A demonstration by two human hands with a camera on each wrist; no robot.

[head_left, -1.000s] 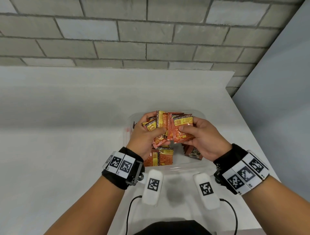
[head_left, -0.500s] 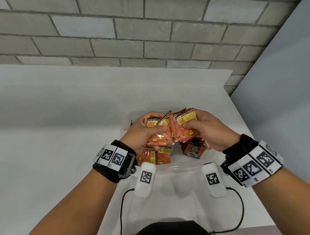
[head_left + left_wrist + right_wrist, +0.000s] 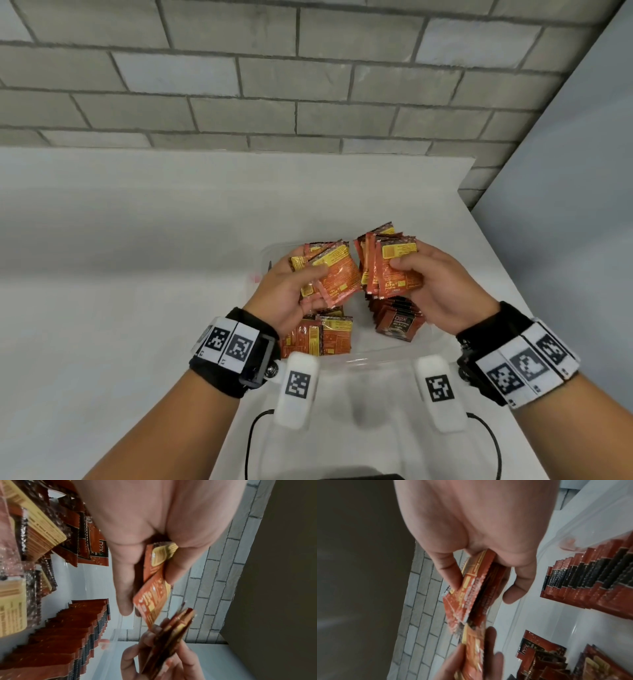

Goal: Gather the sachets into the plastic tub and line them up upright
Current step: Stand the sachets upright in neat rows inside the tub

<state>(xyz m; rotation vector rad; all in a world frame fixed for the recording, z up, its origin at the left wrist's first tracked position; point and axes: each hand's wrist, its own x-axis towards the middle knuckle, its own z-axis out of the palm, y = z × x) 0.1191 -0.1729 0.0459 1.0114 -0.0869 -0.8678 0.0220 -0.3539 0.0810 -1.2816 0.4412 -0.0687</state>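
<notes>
I see two hands, each gripping one fanned bunch of sachets: left hand (image 3: 291, 291) holds the left bunch (image 3: 334, 274), right hand (image 3: 442, 287) the right bunch (image 3: 390, 270), above one plastic tub (image 3: 383, 356); sachets too overlapped to count.

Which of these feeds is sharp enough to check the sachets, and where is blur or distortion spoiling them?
Head view: even light, sharp, walls bowed by the wide angle; the left hand and right hand each hold sachets clearly. Left wrist view: the held sachets are motion-blurred, the upright row crisper. Right wrist view: soft throughout, its left side dark.
</notes>
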